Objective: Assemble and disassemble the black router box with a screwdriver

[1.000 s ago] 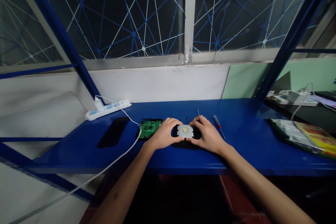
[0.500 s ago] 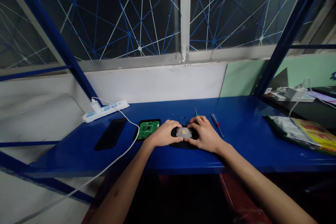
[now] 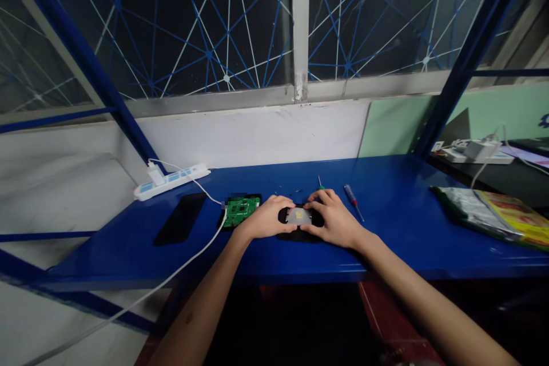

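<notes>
A small grey metal plate with a yellow square in its middle [image 3: 299, 215] lies on a black housing [image 3: 295, 234] on the blue bench [image 3: 398, 240]. My left hand [image 3: 266, 218] grips the plate's left side with curled fingers. My right hand [image 3: 334, 218] grips its right side the same way. Just left of my left hand, a green circuit board [image 3: 241, 210] sits in a black tray.
A black phone [image 3: 182, 217] lies at the left, near a white power strip [image 3: 171, 179] with a white cable running off the bench's front edge. Two small screwdrivers [image 3: 354, 201] lie behind my hands. A printed plastic packet [image 3: 493, 211] sits at the right.
The plate looked lifted and tilted up a second ago; now it lies lower on the black housing, with both hands still on it. The view shifted slightly.
</notes>
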